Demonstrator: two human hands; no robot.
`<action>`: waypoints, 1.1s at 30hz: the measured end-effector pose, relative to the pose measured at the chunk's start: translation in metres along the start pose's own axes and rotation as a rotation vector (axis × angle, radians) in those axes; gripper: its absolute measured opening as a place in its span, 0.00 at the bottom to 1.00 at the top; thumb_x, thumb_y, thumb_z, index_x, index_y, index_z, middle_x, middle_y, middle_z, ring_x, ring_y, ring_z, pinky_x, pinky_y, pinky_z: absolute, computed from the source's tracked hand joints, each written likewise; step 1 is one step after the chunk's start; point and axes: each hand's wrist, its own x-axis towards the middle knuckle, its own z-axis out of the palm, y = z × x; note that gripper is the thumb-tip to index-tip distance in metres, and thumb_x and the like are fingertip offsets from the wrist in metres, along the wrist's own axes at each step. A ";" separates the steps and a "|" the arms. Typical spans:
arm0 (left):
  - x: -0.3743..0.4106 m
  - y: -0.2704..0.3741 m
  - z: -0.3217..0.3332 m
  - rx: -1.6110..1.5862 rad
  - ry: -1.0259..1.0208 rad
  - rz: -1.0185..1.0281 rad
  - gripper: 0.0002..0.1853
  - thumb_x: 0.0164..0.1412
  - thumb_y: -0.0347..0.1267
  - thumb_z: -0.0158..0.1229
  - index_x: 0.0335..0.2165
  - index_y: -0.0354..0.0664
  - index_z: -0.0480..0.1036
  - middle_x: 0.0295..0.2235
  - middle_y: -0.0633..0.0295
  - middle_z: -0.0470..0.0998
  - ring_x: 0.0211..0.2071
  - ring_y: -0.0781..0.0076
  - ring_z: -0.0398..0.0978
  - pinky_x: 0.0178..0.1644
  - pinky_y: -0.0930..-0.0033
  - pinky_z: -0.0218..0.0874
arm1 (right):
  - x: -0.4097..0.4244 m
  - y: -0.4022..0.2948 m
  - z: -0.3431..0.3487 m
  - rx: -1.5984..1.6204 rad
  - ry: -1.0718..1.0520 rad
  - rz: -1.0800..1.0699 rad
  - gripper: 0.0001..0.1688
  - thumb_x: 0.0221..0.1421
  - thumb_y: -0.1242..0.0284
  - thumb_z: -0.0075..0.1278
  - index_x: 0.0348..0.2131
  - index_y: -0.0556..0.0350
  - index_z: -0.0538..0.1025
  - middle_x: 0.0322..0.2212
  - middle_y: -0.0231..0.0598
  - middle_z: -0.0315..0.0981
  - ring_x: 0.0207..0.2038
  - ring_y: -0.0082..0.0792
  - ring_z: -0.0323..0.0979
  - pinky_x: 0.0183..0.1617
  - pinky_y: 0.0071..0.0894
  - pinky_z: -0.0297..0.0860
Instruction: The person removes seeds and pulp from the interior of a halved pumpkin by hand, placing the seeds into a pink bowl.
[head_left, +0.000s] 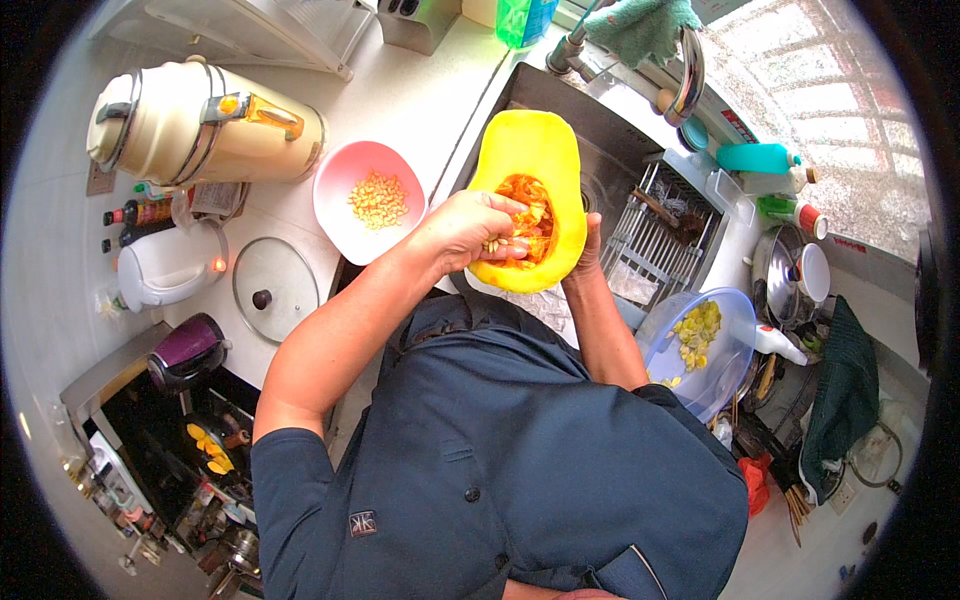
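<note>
A halved, elongated pumpkin (529, 150) is held up over the near edge of the sink, cut face towards me. Stringy orange pulp (534, 196) fills its round cavity. My right hand (591, 244) grips it from the right side and below; most of those fingers are hidden behind it. The fingers of my left hand (480, 229) are in the cavity, and a few pale pumpkin seeds (493, 244) show between them. Just left of that hand, a pink bowl (337, 187) on the counter contains a heap of loose seeds (377, 200).
The steel sink (525, 86) holds a draining rack (637, 232). A translucent basin (660, 360) with yellow-green pieces stands at right. On the left are a large thermos flask (180, 131), a glass lid (275, 289) and a white electric kettle (169, 262). The faucet (688, 82) carries a cloth.
</note>
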 end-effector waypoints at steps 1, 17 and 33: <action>0.000 0.000 0.001 0.002 0.006 0.001 0.18 0.52 0.16 0.49 0.44 0.30 0.64 0.37 0.51 0.74 0.31 0.63 0.78 0.37 0.69 0.75 | 0.000 0.000 0.000 -0.001 0.001 -0.002 0.61 0.34 0.37 0.58 0.57 0.58 0.59 0.56 0.47 0.59 0.56 0.45 0.62 0.60 0.45 0.60; 0.006 -0.007 0.001 0.066 0.024 0.019 0.18 0.49 0.17 0.51 0.42 0.31 0.65 0.37 0.51 0.73 0.30 0.68 0.77 0.33 0.74 0.74 | -0.002 0.000 -0.007 -0.007 -0.013 0.001 0.60 0.35 0.38 0.58 0.57 0.59 0.60 0.56 0.47 0.59 0.55 0.44 0.62 0.60 0.43 0.60; -0.027 0.013 -0.006 -0.036 -0.059 0.033 0.22 0.53 0.19 0.43 0.49 0.24 0.62 0.43 0.45 0.71 0.42 0.52 0.74 0.48 0.61 0.69 | -0.003 -0.002 0.000 0.043 0.020 -0.011 0.60 0.35 0.38 0.58 0.57 0.57 0.60 0.55 0.47 0.60 0.55 0.44 0.63 0.59 0.45 0.61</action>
